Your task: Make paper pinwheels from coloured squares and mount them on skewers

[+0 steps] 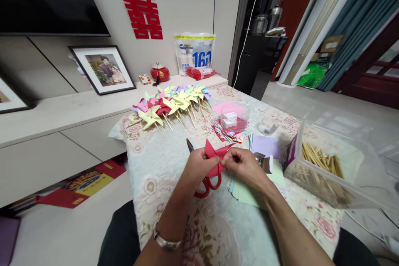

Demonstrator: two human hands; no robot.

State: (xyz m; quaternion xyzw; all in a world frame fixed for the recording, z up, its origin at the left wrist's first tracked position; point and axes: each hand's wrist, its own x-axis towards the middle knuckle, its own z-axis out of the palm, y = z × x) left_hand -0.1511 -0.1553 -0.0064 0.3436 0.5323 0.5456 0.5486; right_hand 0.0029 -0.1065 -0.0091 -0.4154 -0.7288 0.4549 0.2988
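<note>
A red paper pinwheel (215,169), partly folded, is held between both hands above the table. My left hand (197,169) grips its left side, the thumb lying across the paper. At its centre my right hand (245,165) pinches with thumb and forefinger; whatever small thing may be in that pinch is hidden. Scissors (214,183) with red handles lie under the paper and hands, the dark blades pointing away. Finished pinwheels (174,102) in yellow, red, pink and purple on thin wooden sticks lie in a pile at the table's far left.
Coloured paper sheets (246,189) lie by my right hand, with a small opened box (264,163) on them. A clear round container (235,117) sits on cut papers behind. On the right, a plastic bin (324,189) holds wooden sticks (322,160). A flowered cloth (165,183) covers the table.
</note>
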